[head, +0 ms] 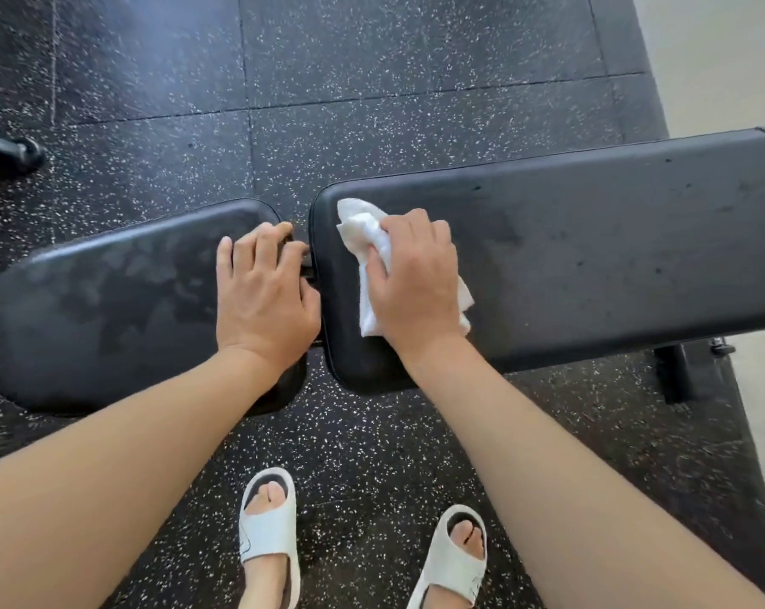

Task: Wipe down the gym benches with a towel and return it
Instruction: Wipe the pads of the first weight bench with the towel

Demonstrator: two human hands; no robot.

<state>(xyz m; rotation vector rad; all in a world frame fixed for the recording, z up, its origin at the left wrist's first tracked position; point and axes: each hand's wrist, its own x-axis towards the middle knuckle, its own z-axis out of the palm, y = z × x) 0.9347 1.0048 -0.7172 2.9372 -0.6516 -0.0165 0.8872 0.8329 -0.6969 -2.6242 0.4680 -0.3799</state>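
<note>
A black padded gym bench lies across the view in two parts: a short seat pad on the left and a long back pad on the right, with a narrow gap between them. A crumpled white towel lies on the left end of the back pad. My right hand presses down on it, fingers curled over the cloth. My left hand rests on the right end of the seat pad, its fingertips hooked over the edge at the gap. Damp streaks show on the seat pad.
Black speckled rubber floor tiles surround the bench. A bench leg stands under the right part. My feet in white slides are just in front of the bench. A black equipment foot sits at the far left; a pale floor strip runs along the right.
</note>
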